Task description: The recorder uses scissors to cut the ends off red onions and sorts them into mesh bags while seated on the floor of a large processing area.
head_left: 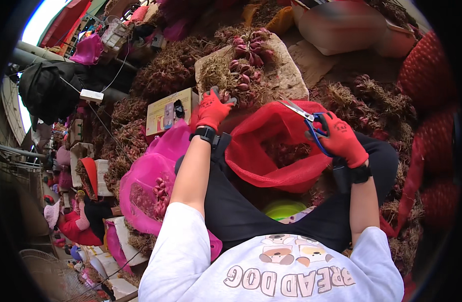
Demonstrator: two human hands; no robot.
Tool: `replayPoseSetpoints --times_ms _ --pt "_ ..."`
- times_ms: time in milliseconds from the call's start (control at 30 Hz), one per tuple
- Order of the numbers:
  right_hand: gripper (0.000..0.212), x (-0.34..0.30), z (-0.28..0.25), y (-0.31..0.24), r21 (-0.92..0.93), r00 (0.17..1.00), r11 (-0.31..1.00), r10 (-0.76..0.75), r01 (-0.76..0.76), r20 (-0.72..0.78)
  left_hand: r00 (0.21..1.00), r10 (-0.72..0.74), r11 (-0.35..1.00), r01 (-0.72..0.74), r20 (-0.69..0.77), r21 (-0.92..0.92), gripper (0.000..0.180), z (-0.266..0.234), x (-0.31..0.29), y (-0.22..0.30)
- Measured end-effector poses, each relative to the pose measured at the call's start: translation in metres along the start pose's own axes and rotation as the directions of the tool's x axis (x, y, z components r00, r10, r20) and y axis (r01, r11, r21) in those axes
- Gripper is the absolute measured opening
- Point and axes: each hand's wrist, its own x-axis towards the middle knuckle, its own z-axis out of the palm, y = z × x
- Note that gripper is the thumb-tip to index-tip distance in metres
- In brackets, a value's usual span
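Observation:
In a red glove with grey fingertips, my left hand (214, 108) is at the near edge of a pale slab (288, 75), its fingers closed around shallots partly hidden by the glove. More pink shallots (245, 80) with dry roots and stalks lie on the slab. My right hand (340, 137), gloved the same way, grips blue-handled scissors (309, 119); their blades are slightly apart and point toward the slab. Between my legs a red mesh bag (251, 173) gapes wide, with shallots (286, 152) inside. A pink mesh bag (148, 194) by my left arm also contains shallots.
A yellow carton (160, 113) with small items on top stands beyond my left forearm. Heaped dried shallots (163, 75) surround the slab. Full red mesh sacks (429, 75) line the right side. A green round object (283, 209) is below the bag. Another person (77, 226) sits far left.

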Motion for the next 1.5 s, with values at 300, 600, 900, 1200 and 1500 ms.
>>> replayPoseSetpoints --times_ms 300,600,900,1200,1500 --pt "0.040 0.017 0.048 0.002 0.406 0.968 0.884 0.173 -0.233 0.179 0.986 -0.029 0.962 0.073 0.166 -0.264 0.036 -0.007 0.031 -0.036" --pt "0.043 0.040 0.090 0.001 0.555 0.931 0.748 0.274 -0.364 0.241 0.958 0.282 0.871 -0.279 -0.053 -0.405 0.025 -0.032 0.019 0.055" --pt "0.035 0.044 0.074 -0.005 0.645 0.942 0.693 0.305 -0.320 0.139 0.915 0.019 0.997 -0.045 -0.403 -0.056 0.073 0.014 0.054 0.031" --pt "0.031 0.040 0.049 -0.014 0.638 0.943 0.701 0.306 -0.318 0.133 0.930 0.302 0.900 -0.351 0.211 0.260 0.056 0.029 0.100 0.112" --pt "0.037 0.037 0.046 -0.003 0.542 0.925 0.754 0.356 -0.370 0.137 0.819 0.337 0.863 -0.466 0.465 0.195 0.068 0.009 0.101 0.094"
